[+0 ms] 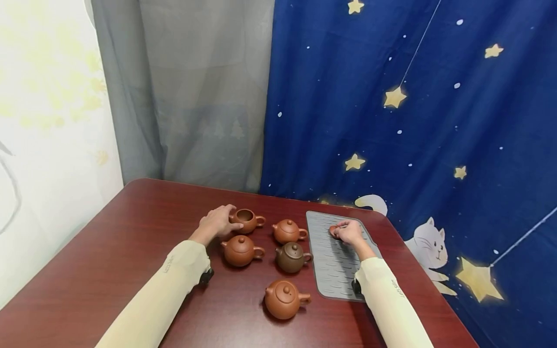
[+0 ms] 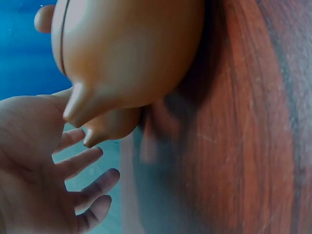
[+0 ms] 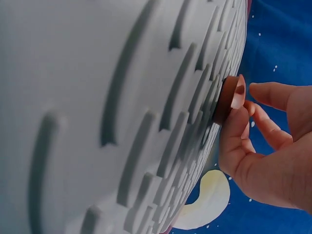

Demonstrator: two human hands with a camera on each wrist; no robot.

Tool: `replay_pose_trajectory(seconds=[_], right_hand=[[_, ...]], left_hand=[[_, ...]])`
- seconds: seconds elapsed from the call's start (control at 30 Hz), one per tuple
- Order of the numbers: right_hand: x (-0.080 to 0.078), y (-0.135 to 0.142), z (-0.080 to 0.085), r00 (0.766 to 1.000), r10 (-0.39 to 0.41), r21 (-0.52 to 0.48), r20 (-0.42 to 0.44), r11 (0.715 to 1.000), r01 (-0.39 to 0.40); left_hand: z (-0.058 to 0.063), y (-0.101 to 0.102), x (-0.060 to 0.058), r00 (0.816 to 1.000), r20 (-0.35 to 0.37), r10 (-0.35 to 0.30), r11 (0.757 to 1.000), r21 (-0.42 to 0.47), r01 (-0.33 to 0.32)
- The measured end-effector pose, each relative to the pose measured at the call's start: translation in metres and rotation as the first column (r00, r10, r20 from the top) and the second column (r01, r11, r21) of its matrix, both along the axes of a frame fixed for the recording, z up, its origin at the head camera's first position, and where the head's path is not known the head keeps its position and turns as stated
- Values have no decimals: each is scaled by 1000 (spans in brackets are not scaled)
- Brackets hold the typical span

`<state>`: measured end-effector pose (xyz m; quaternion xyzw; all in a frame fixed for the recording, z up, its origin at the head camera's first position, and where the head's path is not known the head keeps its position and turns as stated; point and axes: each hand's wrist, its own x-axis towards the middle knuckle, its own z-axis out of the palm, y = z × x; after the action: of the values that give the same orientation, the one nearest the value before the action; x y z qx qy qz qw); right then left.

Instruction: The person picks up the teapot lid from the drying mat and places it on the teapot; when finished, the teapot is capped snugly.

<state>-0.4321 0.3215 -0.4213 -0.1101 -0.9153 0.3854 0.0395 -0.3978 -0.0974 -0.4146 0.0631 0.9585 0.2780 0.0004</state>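
A lidless reddish-brown clay teapot (image 1: 249, 225) stands at the back left of the group. My left hand (image 1: 216, 223) is beside its spout side, thumb and fingers spread around it; in the left wrist view the fingers look loose and the pot (image 2: 115, 126) is partly hidden. A lidded clay teapot (image 1: 239, 255) stands just in front and looms large in that view. On the grey ridged mat, my right hand (image 1: 349, 232) holds a small clay teapot lid (image 1: 333, 231) by its edge. The right wrist view shows the lid (image 3: 225, 100) on the mat, thumb against it.
Lidded clay teapots stand at the middle (image 1: 286, 234) and front (image 1: 282, 303), with a dark brown teapot (image 1: 290, 260) between them. The grey mat (image 1: 328, 275) lies at the right of the dark red table (image 1: 109, 270). Curtains hang behind.
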Motion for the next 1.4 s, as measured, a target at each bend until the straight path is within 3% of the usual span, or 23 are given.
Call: replay_pose_trajectory(seconds=[0.13,0.43,0.8,1.1,1.4], right_hand=[[0,0,-1,1000,14,4,11,1000,-14],[0,1,-8,999,-35,29,-5,999,35],[3,1,-10,996,-27,72,-81,997,33],[3,-8,-8,989,-31,57,-147,998,40],[5,-21,3,978,2,-8,-207,1000,-3]], left_hand=[[-2,-1,0,1000,14,16,1000,0,-16],[-3,3,-1,998,43,37,998,-56,-35],[-4,4,-1,997,65,44,997,-58,-40],[-1,6,-1,995,82,56,994,-97,-48],[4,11,-3,994,90,62,991,-128,-50]])
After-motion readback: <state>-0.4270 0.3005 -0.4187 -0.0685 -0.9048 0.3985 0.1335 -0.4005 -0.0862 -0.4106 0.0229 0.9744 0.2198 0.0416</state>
